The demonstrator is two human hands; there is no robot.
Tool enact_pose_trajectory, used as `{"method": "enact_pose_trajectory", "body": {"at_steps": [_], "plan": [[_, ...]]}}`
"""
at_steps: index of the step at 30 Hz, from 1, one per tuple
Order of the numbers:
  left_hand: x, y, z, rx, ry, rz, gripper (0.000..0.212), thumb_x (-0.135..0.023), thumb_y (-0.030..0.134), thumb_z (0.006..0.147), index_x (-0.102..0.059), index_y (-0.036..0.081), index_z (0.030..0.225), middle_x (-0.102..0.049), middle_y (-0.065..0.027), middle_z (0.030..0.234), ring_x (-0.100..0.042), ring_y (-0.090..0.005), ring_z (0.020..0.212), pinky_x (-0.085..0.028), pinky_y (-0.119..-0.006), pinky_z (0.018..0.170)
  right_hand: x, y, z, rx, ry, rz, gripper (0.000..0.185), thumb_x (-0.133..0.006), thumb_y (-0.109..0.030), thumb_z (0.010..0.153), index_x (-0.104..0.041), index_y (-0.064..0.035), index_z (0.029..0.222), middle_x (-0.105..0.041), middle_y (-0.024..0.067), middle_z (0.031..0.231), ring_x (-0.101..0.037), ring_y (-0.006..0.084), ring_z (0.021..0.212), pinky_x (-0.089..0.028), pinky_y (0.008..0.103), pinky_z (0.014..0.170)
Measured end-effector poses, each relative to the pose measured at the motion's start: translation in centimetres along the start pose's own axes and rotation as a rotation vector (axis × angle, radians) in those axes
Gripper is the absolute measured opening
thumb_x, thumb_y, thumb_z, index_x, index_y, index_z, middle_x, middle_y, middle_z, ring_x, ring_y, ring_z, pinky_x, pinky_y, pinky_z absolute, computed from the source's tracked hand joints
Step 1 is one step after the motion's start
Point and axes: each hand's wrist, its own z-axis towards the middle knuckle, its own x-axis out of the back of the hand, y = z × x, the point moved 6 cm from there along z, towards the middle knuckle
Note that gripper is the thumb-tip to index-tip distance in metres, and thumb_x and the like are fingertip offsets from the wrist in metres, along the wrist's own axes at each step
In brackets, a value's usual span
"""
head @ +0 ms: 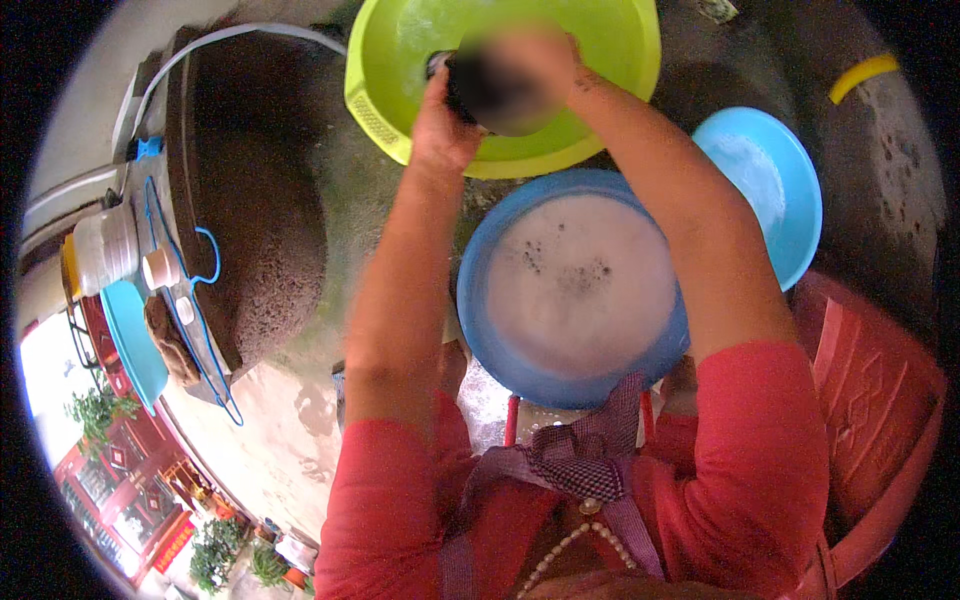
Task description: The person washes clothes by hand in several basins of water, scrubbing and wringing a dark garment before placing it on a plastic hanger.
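Both hands are raised over a lime-green plastic basin (367,82) at the top of the head view. My left hand (446,127) grips a dark item (459,94) from its left side. On the item's upper right is my right hand (544,60), its fingers largely lost in blur. What the dark item is cannot be made out. Nearer my body, below the basin, stands a round blue tub (480,330) holding cloudy greyish water (577,315) with patches of dark bubbles. My right forearm passes over the tub's right rim.
A light-blue basin (802,195) with whitish suds stands beyond my right forearm. Close on the right is a red plastic chair (862,405). The left ledge carries a blue clothes hanger (214,255), a turquoise basin (135,341) and a brown cloth (169,341). A white hose (247,30) curves toward the green basin.
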Motion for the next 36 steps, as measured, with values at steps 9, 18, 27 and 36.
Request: {"method": "enact_pose_trajectory", "body": {"at_steps": [9, 18, 27, 36], "plan": [[0.1, -0.6, -0.5, 0.143, 0.134, -0.069, 0.079, -0.035, 0.059, 0.082, 0.000, 0.017, 0.139, 0.001, -0.0097, 0.144, -0.005, -0.0344, 0.131, -0.009, -0.067, 0.095, -8.7, 5.6, -2.3, -0.030, 0.017, 0.033, 0.075, -0.068, -0.047, 0.065, -0.041, -0.0125, 0.126, -0.037, 0.0210, 0.130, -0.036, 0.0375, 0.118, -0.035, 0.0462, 0.095], [4.3, -2.0, -0.5, 0.218, 0.148, -0.062, 0.062, -0.033, 0.053, 0.085, -0.019, 0.018, 0.135, -0.023, -0.0094, 0.137, -0.019, -0.0360, 0.126, -0.016, -0.067, 0.092, 4.0, -2.3, -6.8, -0.391, -0.243, -0.011, 0.052, -0.057, -0.001, 0.069, -0.048, -0.0147, 0.119, -0.056, 0.0158, 0.109, -0.054, 0.0313, 0.099, -0.044, 0.0398, 0.083], [-9.4, 2.2, -12.0, 0.166, -0.215, -0.091, 0.056, -0.030, 0.052, 0.084, -0.040, 0.016, 0.126, -0.041, -0.0088, 0.130, -0.035, -0.0298, 0.120, -0.018, -0.059, 0.098, 19.8, -14.0, -12.5, 0.165, -0.179, 1.147, 0.052, -0.056, 0.004, 0.055, -0.055, -0.0067, 0.106, -0.056, 0.0051, 0.103, -0.053, 0.0153, 0.094, -0.042, 0.0266, 0.081], [-12.9, 2.4, -19.7, -0.005, -0.149, -0.290, 0.046, -0.037, 0.043, 0.084, -0.052, 0.009, 0.110, -0.054, -0.0130, 0.111, -0.051, -0.0297, 0.102, -0.038, -0.047, 0.090, 15.4, -8.3, -22.3, -0.669, 0.202, 2.149, 0.044, -0.054, -0.038, 0.077, -0.047, -0.0136, 0.113, -0.050, 0.0090, 0.104, -0.051, 0.0307, 0.096, -0.045, 0.0458, 0.076]]}}
